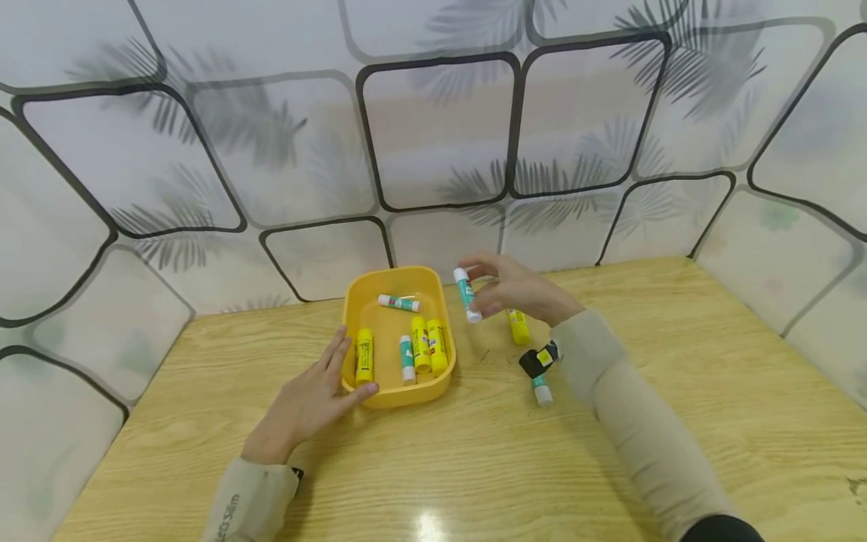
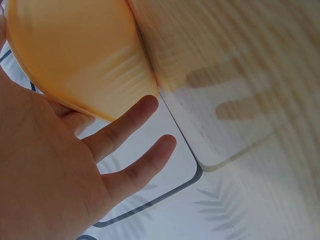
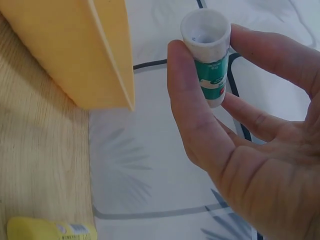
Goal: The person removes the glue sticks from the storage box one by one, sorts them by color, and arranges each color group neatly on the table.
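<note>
Between thumb and fingers, my right hand [image 1: 516, 290] pinches a white and teal glue stick [image 1: 466, 292], held tilted just off the right side of a yellow tray [image 1: 448, 369]. In the right wrist view the hollow white end of that glue stick [image 3: 211, 65] faces the camera. My left hand [image 1: 308, 403] rests with spread, straight fingers against the tray's near left rim. Inside the tray lie several glue sticks: a yellow one [image 1: 364, 355] at the left, two yellow ones side by side at the right, a teal one [image 1: 407, 360] beside them and another teal one [image 1: 400, 303] at the back.
On the wooden table [image 1: 433, 459], a yellow glue stick [image 1: 518, 328] lies right of the tray, partly behind my right hand. Nearer, a teal glue stick [image 1: 542, 391] is partly covered by the black wrist device [image 1: 539, 360]. A patterned curtain [image 1: 440, 135] borders the table's back.
</note>
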A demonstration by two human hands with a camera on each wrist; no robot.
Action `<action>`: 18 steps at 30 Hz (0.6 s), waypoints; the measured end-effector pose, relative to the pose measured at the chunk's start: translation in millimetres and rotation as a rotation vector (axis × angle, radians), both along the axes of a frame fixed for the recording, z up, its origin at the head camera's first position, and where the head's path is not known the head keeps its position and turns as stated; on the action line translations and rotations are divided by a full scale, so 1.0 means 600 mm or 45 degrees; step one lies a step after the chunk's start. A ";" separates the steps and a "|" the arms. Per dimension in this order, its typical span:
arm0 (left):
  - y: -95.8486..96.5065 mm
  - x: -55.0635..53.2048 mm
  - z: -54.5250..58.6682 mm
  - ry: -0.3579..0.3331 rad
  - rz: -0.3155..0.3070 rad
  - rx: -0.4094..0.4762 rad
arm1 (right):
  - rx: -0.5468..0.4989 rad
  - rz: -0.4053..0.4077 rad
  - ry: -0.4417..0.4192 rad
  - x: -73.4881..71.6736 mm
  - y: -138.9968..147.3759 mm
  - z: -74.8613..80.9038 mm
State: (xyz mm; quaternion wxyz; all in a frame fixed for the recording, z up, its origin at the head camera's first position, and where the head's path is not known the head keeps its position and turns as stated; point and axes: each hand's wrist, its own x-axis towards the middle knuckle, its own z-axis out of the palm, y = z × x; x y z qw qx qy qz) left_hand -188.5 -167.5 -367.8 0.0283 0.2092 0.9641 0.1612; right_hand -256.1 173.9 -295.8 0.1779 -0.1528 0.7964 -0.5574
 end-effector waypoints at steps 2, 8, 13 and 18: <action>-0.001 -0.001 -0.001 0.003 0.002 0.000 | -0.004 0.003 0.006 0.004 0.008 -0.002; -0.002 -0.002 -0.003 -0.004 0.002 0.013 | 0.017 0.021 0.047 0.015 0.031 -0.006; -0.002 -0.001 -0.003 -0.012 0.001 0.021 | 0.041 0.022 0.055 0.028 0.047 -0.009; -0.002 0.000 -0.002 -0.018 -0.004 0.015 | 0.042 0.011 0.048 0.039 0.066 -0.017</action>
